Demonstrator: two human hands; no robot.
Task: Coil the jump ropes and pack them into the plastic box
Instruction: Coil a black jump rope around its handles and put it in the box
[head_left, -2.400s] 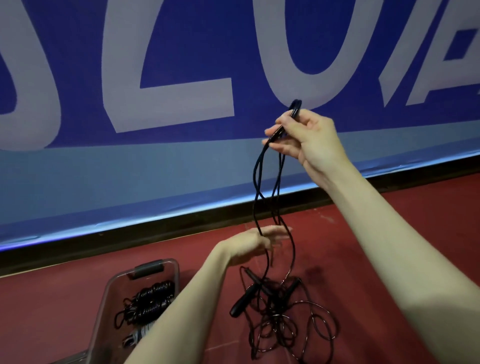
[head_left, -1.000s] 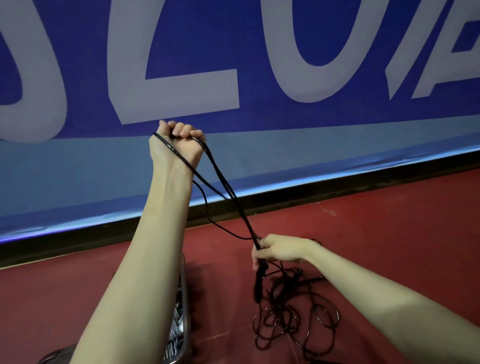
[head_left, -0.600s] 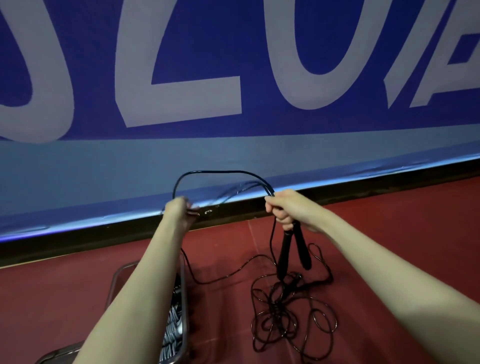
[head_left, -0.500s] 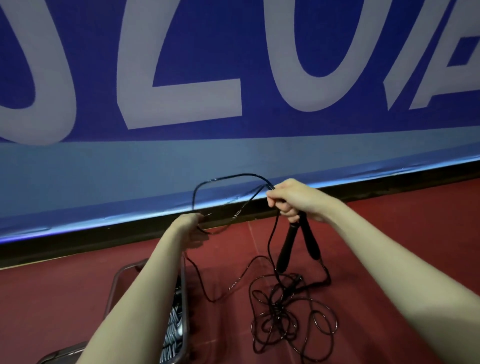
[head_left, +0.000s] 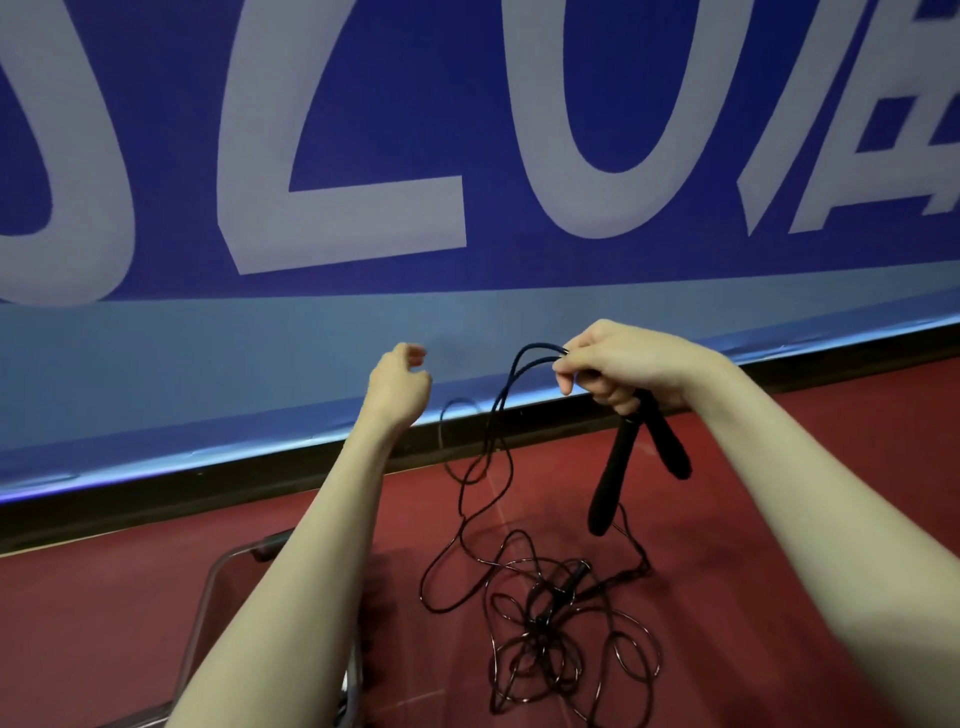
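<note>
Head view, looking down past two bare forearms at a dark red floor (head_left: 831, 519). Behind it, a blue banner (head_left: 467, 322) with huge pale letters, edged below by a black baseboard strip (head_left: 208, 483).

Landmark: the plastic box (head_left: 208, 597), low at the left edge of the floor, mostly hidden behind the left forearm; only its clear rounded rim and a dark handle at the far end visible, contents not readable.

Right of the box, on the floor: a loose tangle of thin black cord (head_left: 561, 639), glossy, in many overlapping loops, with a small dark handle-like piece in the middle.

Above that tangle, well right of the box: right hand (head_left: 618, 369), fingers curled round the tops of two black jump rope handles (head_left: 628, 457) and pinching a short doubled loop of the cord at the fingertips. Handles matte, slim, rounded at the ends, hanging downward and splayed apart. Cord trailing from the loop down in slack curves to the pile on the floor.

Above the box, raised before the banner: left hand (head_left: 400, 384), fingers loosely curled, gripping nothing, apart from the cord.
</note>
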